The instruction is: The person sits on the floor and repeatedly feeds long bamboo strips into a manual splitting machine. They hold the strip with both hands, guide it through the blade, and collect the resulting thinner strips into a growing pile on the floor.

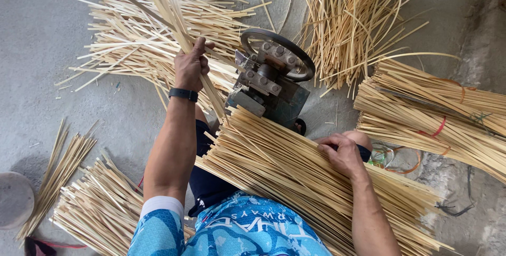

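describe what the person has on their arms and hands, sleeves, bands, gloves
Both hands are bare, no gloves. The left hand has a black wristband at the wrist. The left sleeve is short, blue patterned with a white cuff. The right hand and forearm show nothing worn.

Pale matt bamboo strips (295, 171), dull greasy metal machine (271, 85), rough concrete floor (37, 29).

Free room: bare concrete floor (37, 35) far left, and a narrow strip right of the splitting machine (271, 79). Obstacles: loose strip piles (132, 40) far, tied bundles (432, 114) right, lap bundle (295, 171) near.
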